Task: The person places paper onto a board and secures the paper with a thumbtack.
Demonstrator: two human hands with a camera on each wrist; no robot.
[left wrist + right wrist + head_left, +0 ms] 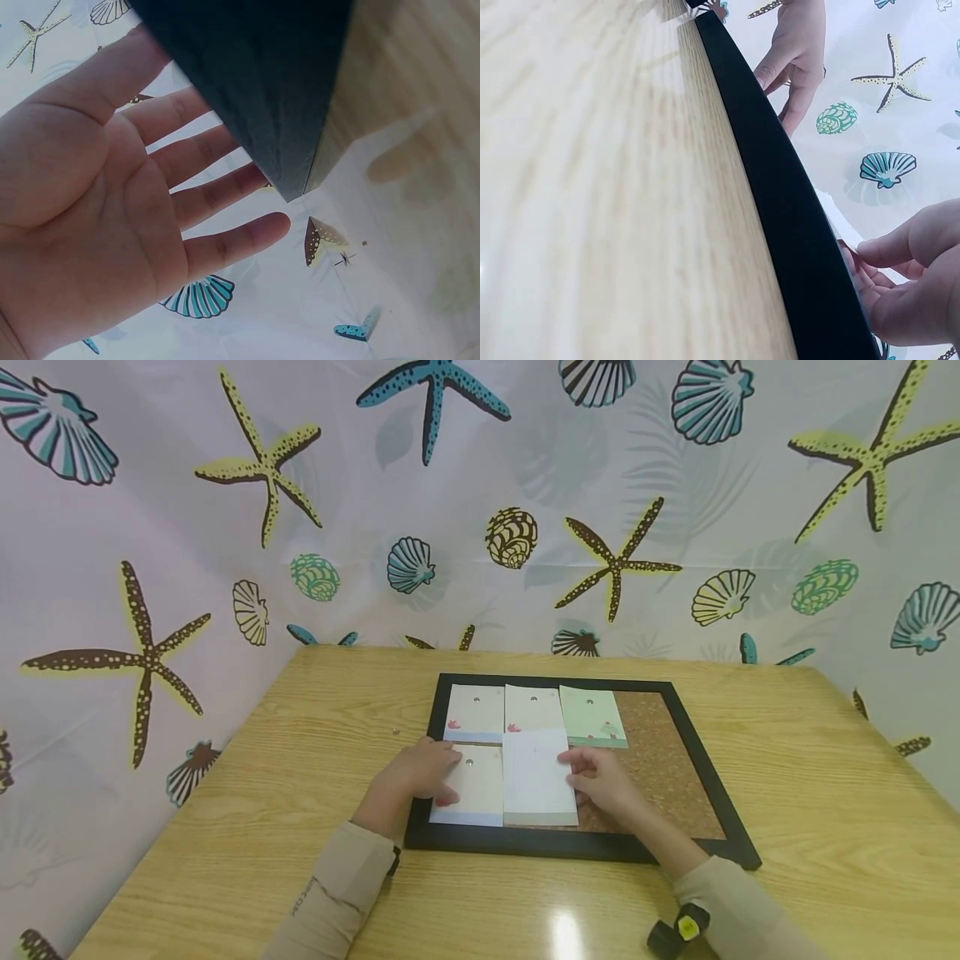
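A cork board with a black frame lies on the table. Four small paper sheets and a lined one lie across its left and middle parts. My right hand pinches the right edge of the lined sheet, whose top overlaps the pink-figured sheet above it. In the right wrist view my right thumb and fingers meet at the paper's edge. Fingers extended, my left hand rests at the left side of the lower left sheet. The left wrist view shows its palm, fingertips partly hidden behind the frame.
A green sheet and a cream sheet sit in the upper row with round silvery pins. One small silvery piece lies on the wooden table left of the frame. A shell-and-starfish cloth hangs behind.
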